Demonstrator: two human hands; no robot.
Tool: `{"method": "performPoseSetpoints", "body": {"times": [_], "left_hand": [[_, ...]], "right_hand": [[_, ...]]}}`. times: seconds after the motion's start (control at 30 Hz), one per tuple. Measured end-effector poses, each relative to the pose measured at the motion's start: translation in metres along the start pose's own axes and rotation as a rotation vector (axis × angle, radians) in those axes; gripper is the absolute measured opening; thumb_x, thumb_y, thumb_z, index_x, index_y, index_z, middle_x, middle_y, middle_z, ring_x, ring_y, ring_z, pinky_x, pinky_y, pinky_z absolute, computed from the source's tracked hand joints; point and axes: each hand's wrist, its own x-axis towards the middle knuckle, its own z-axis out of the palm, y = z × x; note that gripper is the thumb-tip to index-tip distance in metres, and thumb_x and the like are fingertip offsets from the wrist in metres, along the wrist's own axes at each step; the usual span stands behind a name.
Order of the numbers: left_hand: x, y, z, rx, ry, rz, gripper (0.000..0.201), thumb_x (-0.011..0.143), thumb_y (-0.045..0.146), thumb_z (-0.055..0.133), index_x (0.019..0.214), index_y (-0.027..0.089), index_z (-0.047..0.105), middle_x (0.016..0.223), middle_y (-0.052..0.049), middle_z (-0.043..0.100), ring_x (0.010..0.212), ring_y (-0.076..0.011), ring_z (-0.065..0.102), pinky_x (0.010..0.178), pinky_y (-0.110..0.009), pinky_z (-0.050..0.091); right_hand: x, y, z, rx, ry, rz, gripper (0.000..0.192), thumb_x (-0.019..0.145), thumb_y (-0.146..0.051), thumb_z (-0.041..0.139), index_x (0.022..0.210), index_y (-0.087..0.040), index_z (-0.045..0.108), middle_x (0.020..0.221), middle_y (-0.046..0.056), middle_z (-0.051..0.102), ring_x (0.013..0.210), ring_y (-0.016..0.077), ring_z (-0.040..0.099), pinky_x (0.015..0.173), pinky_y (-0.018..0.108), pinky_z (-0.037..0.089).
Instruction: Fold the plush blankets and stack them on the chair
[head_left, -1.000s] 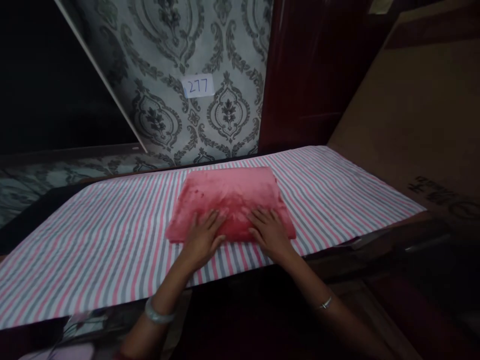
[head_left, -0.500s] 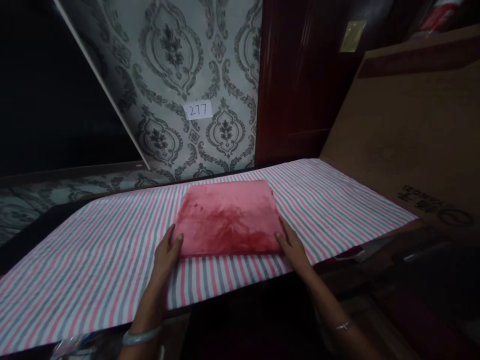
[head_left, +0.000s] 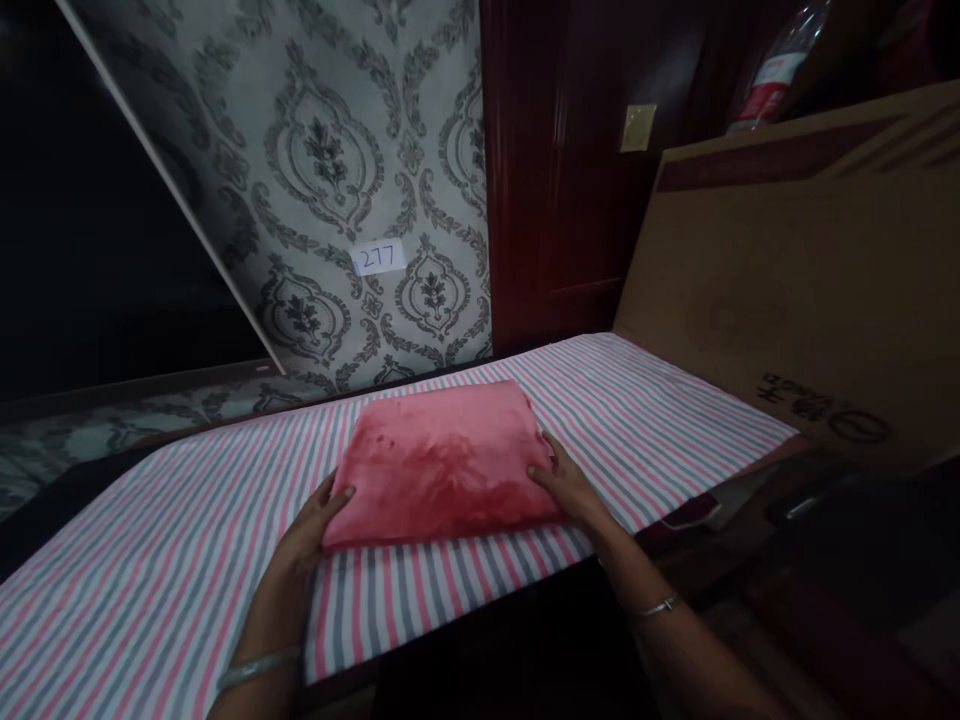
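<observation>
A folded pink plush cloth (head_left: pixel 442 460), with darker red patches in its pile, lies flat on a striped tablecloth (head_left: pixel 187 530). My left hand (head_left: pixel 311 520) grips its left edge near the front corner, thumb on top and fingers along the side. At the right edge my right hand (head_left: pixel 566 485) holds it the same way, the thumb pressing on the upper face. Fingertips of both hands are partly hidden by the cloth. I wear a pale bangle on the left wrist and a thin metal one on the right.
Behind the table is a patterned wall with a paper label (head_left: pixel 379 257) reading 277. A dark screen (head_left: pixel 112 230) stands at the left. On the right a large cardboard box (head_left: pixel 787 280) borders the table, with a plastic bottle (head_left: pixel 772 85) behind it.
The camera view has shifted, so the wall and box sit lower and further left. Both hands still hold the cloth; my right thumb rests slightly further in on it.
</observation>
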Motion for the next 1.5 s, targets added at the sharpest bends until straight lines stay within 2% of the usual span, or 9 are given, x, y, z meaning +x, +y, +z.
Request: {"method": "performPoseSetpoints", "body": {"times": [0.13,0.37,0.63,0.8,0.9,1.0,1.13,1.23,1.5], "left_hand": [[-0.016,-0.004,-0.007,-0.029,0.011,0.066,0.070,0.082,0.025,0.074,0.147,0.029,0.048,0.144,-0.008,0.059,0.117,-0.0243,0.067,0.090,-0.030,0.059],[-0.021,-0.015,-0.019,-0.040,0.129,-0.128,0.077,0.082,0.024,0.076,0.151,0.023,0.043,0.127,-0.015,0.070,0.102,-0.0245,0.074,0.088,-0.032,0.060],[0.016,0.014,0.004,0.028,0.109,-0.060,0.078,0.084,0.028,0.074,0.153,0.019,0.039,0.128,-0.018,0.068,0.095,-0.0239,0.075,0.078,-0.031,0.060],[0.038,0.011,0.005,0.332,0.150,0.028,0.053,0.077,0.027,0.079,0.124,0.011,0.060,0.105,-0.016,0.074,0.085,-0.0236,0.074,0.071,-0.029,0.058],[0.055,0.008,-0.003,0.489,0.155,0.124,0.039,0.080,0.034,0.072,0.110,0.011,0.063,0.092,-0.011,0.073,0.080,-0.0227,0.072,0.069,-0.029,0.056],[0.076,0.018,-0.005,0.737,0.231,0.237,0.041,0.084,0.044,0.060,0.108,0.012,0.064,0.088,-0.010,0.072,0.081,-0.0245,0.070,0.066,-0.030,0.053],[0.108,0.042,0.005,1.020,0.251,0.232,0.038,0.087,0.047,0.048,0.091,0.015,0.069,0.083,-0.012,0.073,0.085,-0.0284,0.070,0.065,-0.032,0.050],[0.129,0.056,0.013,1.086,0.250,0.214,0.036,0.086,0.047,0.048,0.072,0.018,0.065,0.079,-0.014,0.073,0.090,-0.0314,0.070,0.068,-0.033,0.048],[0.166,0.058,0.019,1.160,0.204,0.165,0.040,0.085,0.050,0.053,0.058,0.020,0.059,0.079,-0.017,0.074,0.088,-0.0326,0.071,0.067,-0.033,0.047]], "right_hand": [[-0.005,-0.007,-0.016,0.302,-0.061,0.149,0.090,0.084,-0.045,0.060,0.160,-0.020,0.019,0.133,0.015,0.064,0.110,0.0275,0.068,0.090,0.046,0.058],[-0.004,-0.014,-0.026,0.571,-0.059,0.477,0.100,0.074,-0.058,0.074,0.156,-0.022,0.031,0.146,0.015,0.053,0.125,0.0290,0.060,0.106,0.041,0.048],[0.055,-0.018,-0.003,0.600,-0.137,0.446,0.106,0.069,-0.049,0.076,0.157,-0.018,0.025,0.137,0.015,0.060,0.113,0.0285,0.066,0.094,0.041,0.056],[0.070,0.000,0.004,0.398,-0.086,0.317,0.087,0.065,-0.036,0.073,0.147,-0.020,0.047,0.126,0.009,0.069,0.109,0.0277,0.067,0.094,0.041,0.054],[0.080,0.005,-0.001,0.334,-0.020,0.280,0.058,0.071,-0.038,0.066,0.126,-0.018,0.067,0.123,0.009,0.071,0.114,0.0273,0.065,0.101,0.040,0.049],[0.100,0.004,-0.004,0.310,0.032,0.276,0.039,0.073,-0.036,0.061,0.103,-0.018,0.077,0.116,0.007,0.074,0.118,0.0266,0.063,0.106,0.038,0.045],[0.132,0.000,0.003,0.334,-0.001,0.329,0.032,0.070,-0.036,0.061,0.088,-0.017,0.078,0.087,0.006,0.078,0.095,0.0273,0.071,0.088,0.037,0.054],[0.149,-0.002,0.010,0.356,-0.011,0.345,0.029,0.067,-0.038,0.066,0.083,-0.016,0.078,0.079,0.005,0.077,0.084,0.0249,0.072,0.079,0.032,0.054],[0.173,-0.003,0.014,0.311,-0.070,0.446,0.025,0.066,-0.037,0.075,0.067,-0.013,0.070,0.054,0.000,0.063,0.058,0.0163,0.061,0.054,0.023,0.044]]}}
